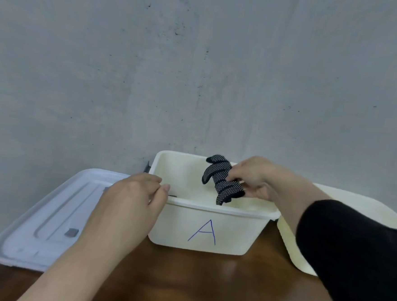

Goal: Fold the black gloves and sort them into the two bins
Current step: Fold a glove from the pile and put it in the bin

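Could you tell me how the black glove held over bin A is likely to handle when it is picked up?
Probably floppy: the black glove droops from the right hand, its fingers splaying both ways. Likely light, since a pinch grip carries it. The knit surface looks grippy, so it should not slip or roll when dropped into bin A.

One mark to read here: a big capital "A" (203, 231), hand-drawn in blue pen, sitting on the near wall of the white bin (234, 232) at the middle of the desk (183, 283). The strokes are thin, a little slanted, crossbar clear. Nothing else legible: the lid (47, 210) by the desk's left edge and the second bin (289, 246) at the right show no lettering.
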Available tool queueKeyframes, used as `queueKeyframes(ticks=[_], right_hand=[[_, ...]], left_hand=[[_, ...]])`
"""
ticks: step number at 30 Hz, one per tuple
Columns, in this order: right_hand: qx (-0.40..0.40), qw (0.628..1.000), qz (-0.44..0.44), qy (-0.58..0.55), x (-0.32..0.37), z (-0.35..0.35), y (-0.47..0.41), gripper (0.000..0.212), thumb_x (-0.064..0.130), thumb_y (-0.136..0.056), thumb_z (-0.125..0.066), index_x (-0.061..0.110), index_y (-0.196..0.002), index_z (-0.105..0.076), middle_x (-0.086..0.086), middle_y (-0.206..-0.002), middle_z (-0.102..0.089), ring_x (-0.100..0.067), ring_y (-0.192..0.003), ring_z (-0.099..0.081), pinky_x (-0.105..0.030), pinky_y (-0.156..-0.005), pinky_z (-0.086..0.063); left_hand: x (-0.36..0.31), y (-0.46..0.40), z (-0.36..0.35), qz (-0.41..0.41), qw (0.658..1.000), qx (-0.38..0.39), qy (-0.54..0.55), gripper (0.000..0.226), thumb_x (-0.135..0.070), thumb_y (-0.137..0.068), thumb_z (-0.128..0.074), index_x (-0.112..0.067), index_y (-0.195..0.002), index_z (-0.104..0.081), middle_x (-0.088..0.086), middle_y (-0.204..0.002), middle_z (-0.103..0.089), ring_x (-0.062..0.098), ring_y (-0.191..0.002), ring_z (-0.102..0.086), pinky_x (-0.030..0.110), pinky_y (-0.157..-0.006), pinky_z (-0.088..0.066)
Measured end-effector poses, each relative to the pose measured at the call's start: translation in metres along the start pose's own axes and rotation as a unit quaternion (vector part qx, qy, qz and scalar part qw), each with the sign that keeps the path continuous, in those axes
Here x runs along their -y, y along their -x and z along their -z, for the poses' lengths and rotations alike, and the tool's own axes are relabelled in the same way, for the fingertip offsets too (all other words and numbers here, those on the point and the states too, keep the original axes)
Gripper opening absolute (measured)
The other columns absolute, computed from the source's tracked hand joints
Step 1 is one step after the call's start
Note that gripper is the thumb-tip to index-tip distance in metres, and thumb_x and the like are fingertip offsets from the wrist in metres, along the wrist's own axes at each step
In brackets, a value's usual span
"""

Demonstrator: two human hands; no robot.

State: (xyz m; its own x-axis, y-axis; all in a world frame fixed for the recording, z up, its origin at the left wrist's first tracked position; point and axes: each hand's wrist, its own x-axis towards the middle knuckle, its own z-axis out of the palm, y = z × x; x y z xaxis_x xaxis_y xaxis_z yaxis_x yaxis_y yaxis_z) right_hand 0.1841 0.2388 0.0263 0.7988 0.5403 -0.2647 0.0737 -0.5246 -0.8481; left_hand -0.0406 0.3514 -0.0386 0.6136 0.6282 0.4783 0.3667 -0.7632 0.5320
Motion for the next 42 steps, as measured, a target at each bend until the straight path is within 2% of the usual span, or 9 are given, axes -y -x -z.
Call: queueKeyframes(ticks=[9,12,14,16,22,26,31,35,42], right_hand=[[0.045,0.995,-0.087,0.008,-0.001,-0.041,-0.036,0.019,-0.007,-0.097,-0.055,-0.010,-0.116,-0.058,-0.020,-0.103,-0.068,-0.027,-0.068,-0.069,-0.043,-0.074,-0.061],[0.050,0.987,-0.104,0.111,0.004,-0.054,-0.034,0.021,0.021,-0.097,-0.068,0.004,-0.097,-0.056,-0.008,-0.095,-0.066,-0.020,-0.070,-0.069,-0.034,-0.062,-0.058],[0.031,0.970,-0.069,0.231,0.007,-0.056,-0.033,0.043,0.048,-0.093,-0.068,0.010,-0.103,-0.052,-0.004,-0.109,-0.068,-0.023,-0.092,-0.070,-0.036,-0.080,-0.059],[0.012,0.974,-0.020,0.223,0.011,-0.052,-0.033,0.047,0.054,-0.094,-0.063,0.010,-0.107,-0.056,-0.005,-0.112,-0.069,-0.026,-0.104,-0.069,-0.043,-0.092,-0.057],[-0.110,0.977,0.150,0.103,0.024,-0.025,0.002,0.047,0.040,-0.095,-0.057,-0.003,-0.114,-0.065,-0.024,-0.114,-0.068,-0.021,-0.081,-0.061,-0.050,-0.092,-0.057],[-0.195,0.938,0.280,0.064,0.000,-0.016,0.064,0.028,0.038,-0.097,-0.057,0.017,-0.085,-0.071,0.003,-0.083,-0.074,-0.021,-0.082,-0.071,-0.047,-0.080,-0.059],[-0.241,0.927,0.271,0.098,-0.115,-0.002,0.152,0.023,0.038,-0.102,-0.053,0.026,-0.093,-0.070,0.015,-0.084,-0.070,0.003,-0.077,-0.061,-0.014,-0.067,-0.044],[-0.287,0.928,0.195,0.139,-0.228,0.020,0.201,0.031,0.046,-0.103,-0.045,0.028,-0.104,-0.070,0.017,-0.091,-0.069,-0.002,-0.089,-0.065,-0.028,-0.078,-0.055],[-0.379,0.880,0.259,0.126,-0.293,0.037,0.239,0.032,0.036,-0.106,-0.044,0.016,-0.109,-0.069,0.008,-0.099,-0.068,-0.009,-0.094,-0.066,-0.035,-0.081,-0.056]], left_hand=[[-0.003,-0.006,0.006,0.018,1.000,0.011,0.003,0.052,-0.049,-0.097,-0.034,-0.014,-0.088,-0.072,-0.006,-0.098,-0.070,0.016,-0.088,-0.062,0.035,-0.080,-0.049],[-0.004,-0.006,0.007,0.017,1.000,0.019,0.005,0.052,-0.049,-0.096,-0.034,-0.014,-0.088,-0.072,-0.006,-0.097,-0.070,0.017,-0.087,-0.063,0.039,-0.079,-0.051],[-0.001,-0.007,0.008,0.018,1.000,0.019,0.005,0.043,-0.044,-0.097,-0.042,-0.015,-0.088,-0.072,-0.006,-0.098,-0.070,0.017,-0.085,-0.063,0.039,-0.078,-0.052],[0.000,-0.009,0.008,0.012,1.000,0.021,0.003,0.040,-0.044,-0.096,-0.043,-0.017,-0.085,-0.071,-0.008,-0.098,-0.069,0.016,-0.082,-0.062,0.039,-0.076,-0.051],[-0.007,-0.005,0.002,-0.020,0.999,-0.016,0.043,0.028,-0.041,-0.095,-0.048,-0.027,-0.088,-0.071,-0.014,-0.097,-0.067,0.013,-0.079,-0.058,0.029,-0.066,-0.044],[-0.029,0.009,-0.003,-0.068,0.990,-0.047,0.112,0.023,-0.035,-0.096,-0.052,-0.026,-0.101,-0.073,-0.019,-0.102,-0.065,0.009,-0.086,-0.057,0.009,-0.070,-0.035],[-0.077,0.062,-0.051,-0.111,0.982,0.099,0.119,0.036,-0.043,-0.097,-0.045,-0.031,-0.122,-0.067,-0.014,-0.125,-0.063,0.011,-0.115,-0.056,0.030,-0.091,-0.042],[-0.119,0.128,-0.100,-0.165,0.950,0.247,0.094,0.043,-0.048,-0.100,-0.038,-0.037,-0.139,-0.051,-0.019,-0.142,-0.051,0.004,-0.127,-0.049,0.023,-0.101,-0.039],[-0.175,0.180,-0.143,-0.161,0.938,0.271,0.146,0.035,-0.038,-0.103,-0.042,-0.034,-0.134,-0.056,-0.011,-0.131,-0.061,0.010,-0.113,-0.058,0.020,-0.087,-0.042]])
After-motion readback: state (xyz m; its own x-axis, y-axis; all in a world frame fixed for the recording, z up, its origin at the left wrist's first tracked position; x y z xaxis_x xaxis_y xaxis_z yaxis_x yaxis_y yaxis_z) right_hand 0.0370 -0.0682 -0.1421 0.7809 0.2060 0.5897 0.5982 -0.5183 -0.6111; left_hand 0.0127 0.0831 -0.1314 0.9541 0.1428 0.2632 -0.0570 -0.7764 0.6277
